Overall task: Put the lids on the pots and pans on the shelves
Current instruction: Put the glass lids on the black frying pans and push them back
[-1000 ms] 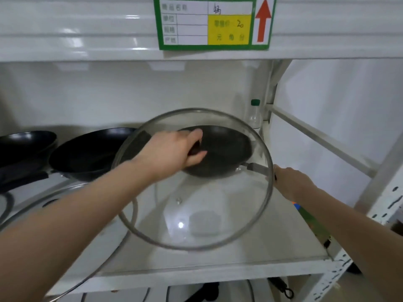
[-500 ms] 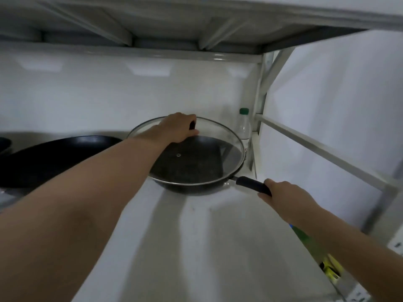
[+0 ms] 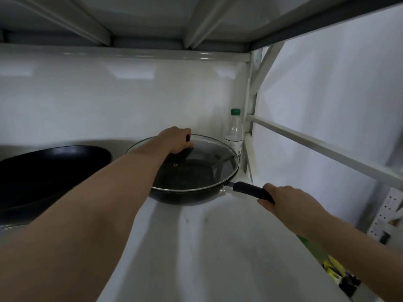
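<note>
A black frying pan [image 3: 185, 198] stands at the back right of the white shelf [image 3: 218, 247]. A round glass lid [image 3: 202, 168] with a metal rim lies flat on the pan's rim. My left hand [image 3: 177, 139] reaches over the lid and is closed on its dark knob, which is mostly hidden under my fingers. My right hand [image 3: 287, 201] grips the end of the pan's dark handle [image 3: 248, 188], which points toward me and to the right.
A second, larger black pan [image 3: 50, 168] without a lid sits to the left. A clear plastic bottle with a green cap [image 3: 234, 131] stands in the back right corner. The shelf post and a diagonal rail [image 3: 316, 147] run along the right. The upper shelf is close overhead.
The lid went from tilted in the air in front of the pan down onto the pan's rim. My right hand has slid back along the handle. The view has moved in under the upper shelf.
</note>
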Motion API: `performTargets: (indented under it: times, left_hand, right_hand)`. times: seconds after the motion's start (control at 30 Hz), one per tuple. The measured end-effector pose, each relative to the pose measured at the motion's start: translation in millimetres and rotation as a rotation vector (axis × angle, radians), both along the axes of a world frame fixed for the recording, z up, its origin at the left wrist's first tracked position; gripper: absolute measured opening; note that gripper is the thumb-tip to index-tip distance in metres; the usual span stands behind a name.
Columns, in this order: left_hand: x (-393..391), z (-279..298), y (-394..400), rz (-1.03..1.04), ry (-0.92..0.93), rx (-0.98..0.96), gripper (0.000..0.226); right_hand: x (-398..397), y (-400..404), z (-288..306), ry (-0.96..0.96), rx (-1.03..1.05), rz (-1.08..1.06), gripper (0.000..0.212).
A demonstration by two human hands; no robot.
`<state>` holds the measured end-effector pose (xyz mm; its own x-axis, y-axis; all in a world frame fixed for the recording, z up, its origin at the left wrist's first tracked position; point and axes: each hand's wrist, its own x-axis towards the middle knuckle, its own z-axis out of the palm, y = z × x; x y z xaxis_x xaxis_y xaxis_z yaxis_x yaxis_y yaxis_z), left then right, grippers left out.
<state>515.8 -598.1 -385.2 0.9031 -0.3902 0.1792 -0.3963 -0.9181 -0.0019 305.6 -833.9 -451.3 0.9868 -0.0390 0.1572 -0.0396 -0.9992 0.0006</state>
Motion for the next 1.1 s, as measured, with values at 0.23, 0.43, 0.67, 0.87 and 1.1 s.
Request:
performTargets:
  times: [0.23, 0.43, 0.67, 0.87, 1.1]
  left_hand:
    - [-1.3, -10.0, -0.5, 0.012, 0.022, -0.061, 0.037]
    - [-3.0, -16.0, -3.1, 0.012, 0.014, -0.091, 0.036]
    - [-8.5, -20.5, -1.5, 0.052, 0.054, -0.204, 0.041]
    - [-20.4, -27.2, 1.9, 0.085, 0.081, -0.342, 0.053]
    - [-61.3, -12.8, 16.4, 0.071, 0.085, -0.339, 0.057]
  right_hand:
    - [-1.2, 0.5, 0.6, -0.007, 0.009, 0.004, 0.032]
    - [0.3, 0.8, -0.7, -0.015, 0.023, -0.003, 0.031]
    - [1.5, 0.5, -0.2, -0.032, 0.009, -0.001, 0.031]
    - [0.8, 0.5, 1.5, -0.032, -0.007, 0.0, 0.032]
    - [-6.0, 5.2, 6.4, -0.009, -0.004, -0.016, 0.034]
